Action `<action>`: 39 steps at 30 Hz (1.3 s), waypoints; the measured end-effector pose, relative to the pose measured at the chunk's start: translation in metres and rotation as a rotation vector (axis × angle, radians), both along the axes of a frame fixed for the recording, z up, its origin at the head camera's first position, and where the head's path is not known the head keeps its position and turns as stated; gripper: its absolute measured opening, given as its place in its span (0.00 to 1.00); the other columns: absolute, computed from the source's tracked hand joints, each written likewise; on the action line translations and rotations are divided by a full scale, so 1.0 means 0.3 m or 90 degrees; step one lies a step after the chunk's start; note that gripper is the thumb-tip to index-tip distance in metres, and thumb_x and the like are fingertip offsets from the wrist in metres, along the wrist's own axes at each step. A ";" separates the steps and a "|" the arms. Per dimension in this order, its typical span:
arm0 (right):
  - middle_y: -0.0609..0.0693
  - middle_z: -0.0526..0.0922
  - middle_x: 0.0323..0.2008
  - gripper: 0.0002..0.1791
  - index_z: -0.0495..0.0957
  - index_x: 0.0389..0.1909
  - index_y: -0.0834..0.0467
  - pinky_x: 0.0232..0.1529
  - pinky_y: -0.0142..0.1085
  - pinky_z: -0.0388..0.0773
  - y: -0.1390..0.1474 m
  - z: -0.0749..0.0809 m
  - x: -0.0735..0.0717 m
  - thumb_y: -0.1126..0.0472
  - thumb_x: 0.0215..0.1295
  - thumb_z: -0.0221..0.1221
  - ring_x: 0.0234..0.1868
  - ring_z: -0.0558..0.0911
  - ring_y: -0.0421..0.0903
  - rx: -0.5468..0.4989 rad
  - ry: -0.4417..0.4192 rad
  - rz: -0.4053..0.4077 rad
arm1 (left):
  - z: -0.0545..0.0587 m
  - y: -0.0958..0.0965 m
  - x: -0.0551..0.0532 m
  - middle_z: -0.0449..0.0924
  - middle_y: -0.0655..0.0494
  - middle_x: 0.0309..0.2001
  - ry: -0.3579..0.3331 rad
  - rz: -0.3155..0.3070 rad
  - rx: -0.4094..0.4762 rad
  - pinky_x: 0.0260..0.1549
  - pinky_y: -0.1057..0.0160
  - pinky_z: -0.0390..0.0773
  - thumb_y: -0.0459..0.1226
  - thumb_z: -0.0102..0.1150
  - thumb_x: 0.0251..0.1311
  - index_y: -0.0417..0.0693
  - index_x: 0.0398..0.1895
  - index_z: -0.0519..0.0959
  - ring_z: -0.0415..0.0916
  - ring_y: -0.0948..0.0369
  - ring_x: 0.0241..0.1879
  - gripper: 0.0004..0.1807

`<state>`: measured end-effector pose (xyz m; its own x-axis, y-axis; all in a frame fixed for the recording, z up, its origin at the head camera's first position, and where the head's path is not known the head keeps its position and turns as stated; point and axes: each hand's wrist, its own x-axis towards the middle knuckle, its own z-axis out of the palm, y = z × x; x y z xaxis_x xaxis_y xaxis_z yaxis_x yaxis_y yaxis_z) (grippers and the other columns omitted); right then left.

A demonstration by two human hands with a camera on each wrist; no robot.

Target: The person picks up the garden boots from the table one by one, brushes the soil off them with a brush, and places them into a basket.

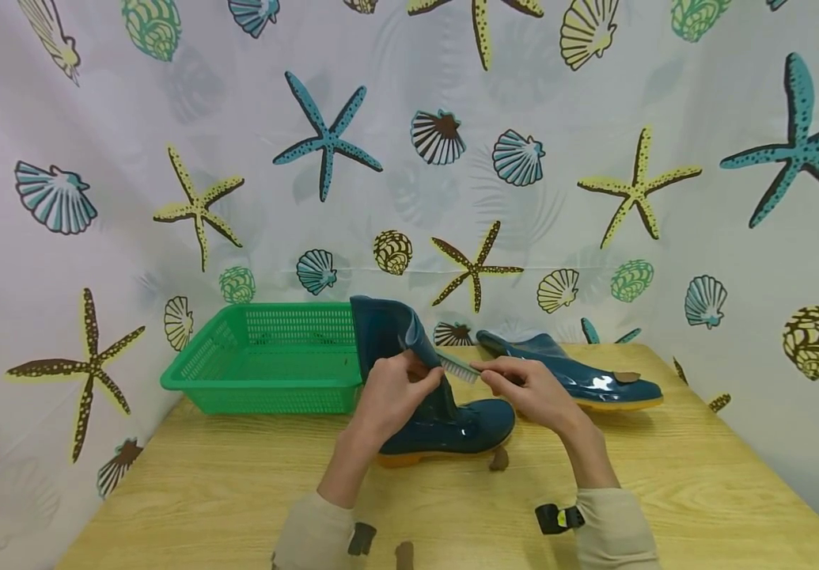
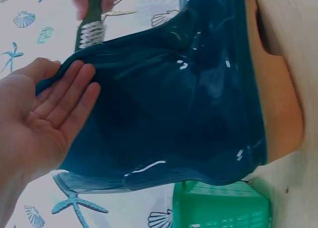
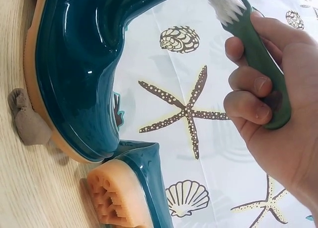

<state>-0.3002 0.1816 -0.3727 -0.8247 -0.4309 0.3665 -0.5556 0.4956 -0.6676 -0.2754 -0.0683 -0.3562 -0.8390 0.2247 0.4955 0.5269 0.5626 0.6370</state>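
Note:
A dark blue rubber boot [image 1: 483,423] with an orange sole stands upright in front of me, its toe to the right. My left hand [image 1: 393,392] pinches the rim of its shaft between thumb and fingers, the other fingers lying along the glossy side [image 2: 164,114]. In my right hand [image 1: 533,392] is a green-handled brush [image 3: 263,71] with white bristles, the fingers curled round its handle. Its bristle end is at the boot's rim in the left wrist view. Behind to the right, a second blue boot [image 1: 573,376] lies on its side.
A green plastic basket [image 1: 274,385] stands at the back left, beside the boot. Brown lumps lie on the wooden table: one [image 1: 498,459] by the boot's toe, another [image 1: 404,556] at the front edge. A further brown piece [image 1: 626,377] sits on the lying boot. A patterned curtain [image 1: 395,214] hangs behind.

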 end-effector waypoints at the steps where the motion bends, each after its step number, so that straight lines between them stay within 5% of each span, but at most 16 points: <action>1: 0.47 0.80 0.33 0.16 0.81 0.58 0.50 0.29 0.34 0.73 0.001 0.000 0.001 0.52 0.76 0.54 0.30 0.77 0.52 0.001 0.000 -0.001 | -0.005 0.001 -0.003 0.88 0.55 0.31 0.010 -0.004 0.006 0.32 0.66 0.82 0.40 0.61 0.66 0.48 0.34 0.83 0.84 0.62 0.32 0.06; 10: 0.46 0.80 0.33 0.17 0.80 0.60 0.52 0.29 0.34 0.74 0.002 0.001 0.006 0.53 0.76 0.53 0.30 0.77 0.52 -0.008 0.006 0.006 | -0.041 -0.009 -0.024 0.88 0.53 0.29 0.082 -0.010 0.065 0.32 0.66 0.83 0.35 0.62 0.64 0.45 0.32 0.84 0.85 0.60 0.30 0.04; 25: 0.52 0.84 0.51 0.18 0.79 0.61 0.49 0.39 0.34 0.79 0.037 0.039 0.027 0.53 0.76 0.54 0.38 0.82 0.39 -0.010 0.024 -0.029 | 0.022 -0.062 -0.004 0.81 0.54 0.25 0.035 0.022 0.141 0.29 0.64 0.75 0.41 0.58 0.69 0.47 0.27 0.78 0.77 0.63 0.28 0.12; 33: 0.54 0.82 0.58 0.18 0.78 0.62 0.49 0.45 0.38 0.82 0.049 0.050 0.034 0.52 0.76 0.53 0.44 0.86 0.45 -0.013 0.017 -0.040 | 0.041 -0.080 0.000 0.87 0.51 0.41 0.020 0.012 0.184 0.44 0.55 0.84 0.39 0.57 0.69 0.46 0.47 0.83 0.84 0.58 0.41 0.09; 39: 0.55 0.82 0.58 0.18 0.78 0.62 0.50 0.45 0.42 0.84 0.054 0.053 0.040 0.54 0.75 0.55 0.44 0.86 0.43 -0.027 0.023 -0.023 | 0.043 -0.104 -0.013 0.87 0.47 0.45 0.006 0.007 0.194 0.49 0.50 0.83 0.37 0.57 0.70 0.44 0.53 0.82 0.85 0.54 0.46 0.13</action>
